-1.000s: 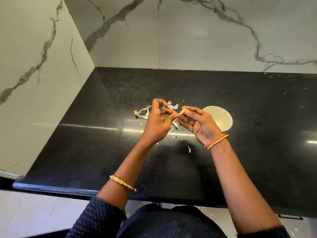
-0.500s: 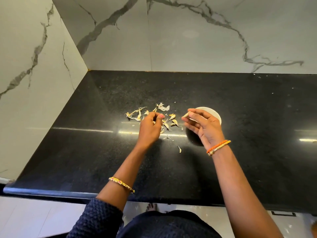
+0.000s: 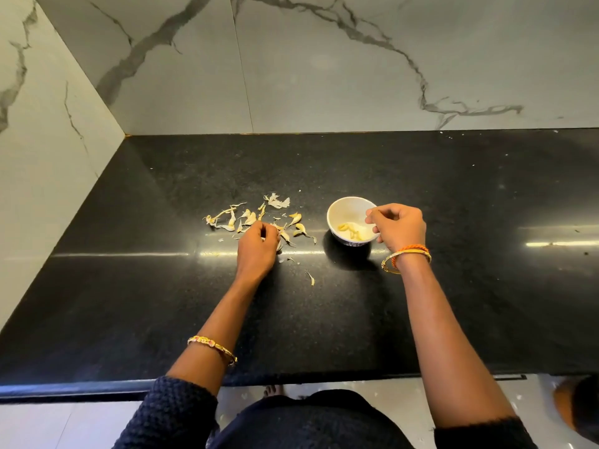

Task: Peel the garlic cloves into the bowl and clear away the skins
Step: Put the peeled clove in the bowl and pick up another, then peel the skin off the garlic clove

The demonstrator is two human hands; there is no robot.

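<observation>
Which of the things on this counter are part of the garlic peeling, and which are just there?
Part of the job:
- white bowl with peeled cloves inside
- garlic skins scattered on the counter
- left hand at the skins
- right hand over the bowl's rim

Just there:
- black counter
- marble wall
- bangles on the wrists

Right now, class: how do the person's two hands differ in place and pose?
The left hand is down among the garlic skins on the counter; the right hand is at the bowl rim. The left wrist wears one bangle, the right two. Both have curled fingers.
</observation>
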